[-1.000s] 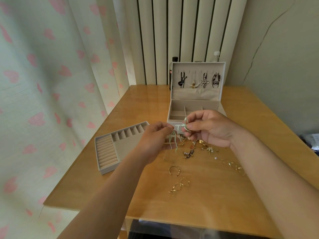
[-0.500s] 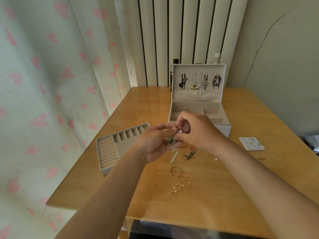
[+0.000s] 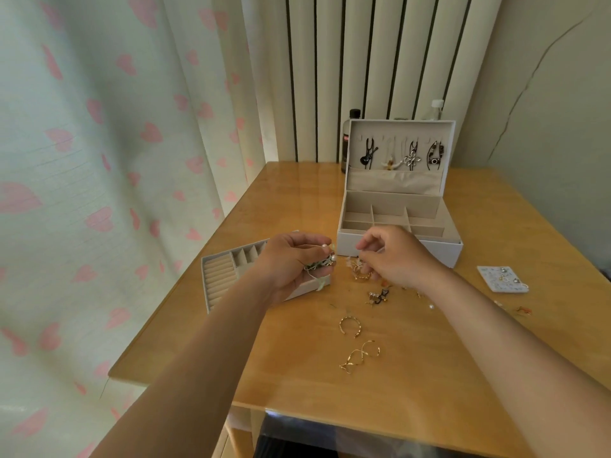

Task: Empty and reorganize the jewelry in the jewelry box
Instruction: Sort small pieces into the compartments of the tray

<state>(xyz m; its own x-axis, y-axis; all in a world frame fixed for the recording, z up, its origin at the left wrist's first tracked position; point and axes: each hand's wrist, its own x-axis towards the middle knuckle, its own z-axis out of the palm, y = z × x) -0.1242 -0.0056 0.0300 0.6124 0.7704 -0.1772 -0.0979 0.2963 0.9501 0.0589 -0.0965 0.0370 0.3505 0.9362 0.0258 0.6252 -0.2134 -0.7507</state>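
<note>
The white jewelry box [image 3: 400, 241] stands open at the back of the wooden table [image 3: 413, 375], its compartments bare and several pendants hanging inside its lid [image 3: 401, 153]. My left hand [image 3: 291, 264] holds a tangle of pale green ribbon jewelry with pearls [image 3: 322, 262] above the removed tray [image 3: 220, 276]. My right hand [image 3: 393, 256] hovers over a heap of gold pieces [image 3: 362, 274] in front of the box, its fingers curled; what they pinch is too small to tell. Loose gold rings [image 3: 350, 325] and a twisted gold piece [image 3: 360, 355] lie nearer me.
A white earring card [image 3: 502, 279] lies at the right of the table. Two bottles [image 3: 353, 127] stand behind the box against the striped wall. A heart-patterned curtain [image 3: 99, 193] hangs along the table's left edge. Small dark charms [image 3: 378, 295] lie mid-table.
My hands have separated. The left hand drew the ribbon jewelry to the left over the tray, and the right hand dropped toward the heap of gold pieces.
</note>
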